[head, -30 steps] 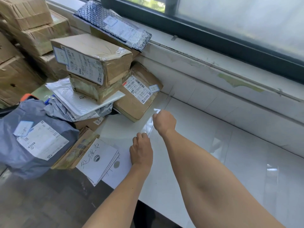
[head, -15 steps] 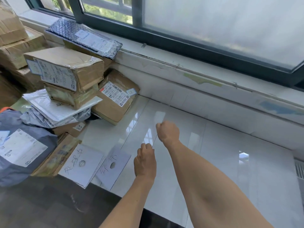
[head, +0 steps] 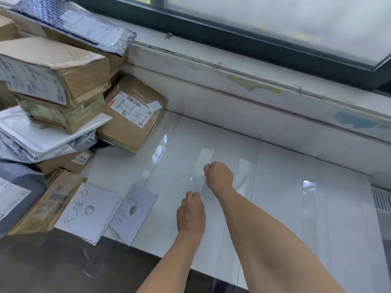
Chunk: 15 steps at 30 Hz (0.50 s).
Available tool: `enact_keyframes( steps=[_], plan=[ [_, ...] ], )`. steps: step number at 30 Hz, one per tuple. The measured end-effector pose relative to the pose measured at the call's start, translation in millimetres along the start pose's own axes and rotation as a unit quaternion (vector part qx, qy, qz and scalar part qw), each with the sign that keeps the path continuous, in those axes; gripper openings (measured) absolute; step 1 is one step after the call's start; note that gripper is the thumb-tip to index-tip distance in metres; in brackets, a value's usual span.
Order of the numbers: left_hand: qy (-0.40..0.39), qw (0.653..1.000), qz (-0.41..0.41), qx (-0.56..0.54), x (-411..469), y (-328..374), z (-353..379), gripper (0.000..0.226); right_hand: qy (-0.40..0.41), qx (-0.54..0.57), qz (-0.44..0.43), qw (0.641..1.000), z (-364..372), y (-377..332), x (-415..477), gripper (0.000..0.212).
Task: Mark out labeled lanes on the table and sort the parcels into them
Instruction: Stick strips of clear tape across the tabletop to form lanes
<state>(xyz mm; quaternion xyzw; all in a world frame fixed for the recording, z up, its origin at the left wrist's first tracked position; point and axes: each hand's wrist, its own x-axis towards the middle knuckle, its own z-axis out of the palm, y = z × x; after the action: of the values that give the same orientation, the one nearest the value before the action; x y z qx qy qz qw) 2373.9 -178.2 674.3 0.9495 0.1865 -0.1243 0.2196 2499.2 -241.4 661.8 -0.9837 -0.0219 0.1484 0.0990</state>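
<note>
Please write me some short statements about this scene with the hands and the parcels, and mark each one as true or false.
1. The left hand and the right hand pinch a thin clear strip stretched between them. True.
2. The parcels are piled at the right end of the table. False: they are piled at the left end.
3. Two handwritten paper sheets lie near the table's front edge, left of the hands. True.
4. The left hand rests flat on a cardboard box. False: its fingers are curled, and it is over bare white table.
5. A dark bubble mailer lies by the window sill. True.
</note>
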Motion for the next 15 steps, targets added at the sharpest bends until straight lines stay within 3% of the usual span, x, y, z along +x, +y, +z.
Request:
enact_keyframes(
  steps=[15],
  plan=[
    [-0.012,1.0,-0.011,-0.01,11,10,18,0.02,-0.01,0.034,0.048,0.998,3,11,12,0.034]
  ],
)
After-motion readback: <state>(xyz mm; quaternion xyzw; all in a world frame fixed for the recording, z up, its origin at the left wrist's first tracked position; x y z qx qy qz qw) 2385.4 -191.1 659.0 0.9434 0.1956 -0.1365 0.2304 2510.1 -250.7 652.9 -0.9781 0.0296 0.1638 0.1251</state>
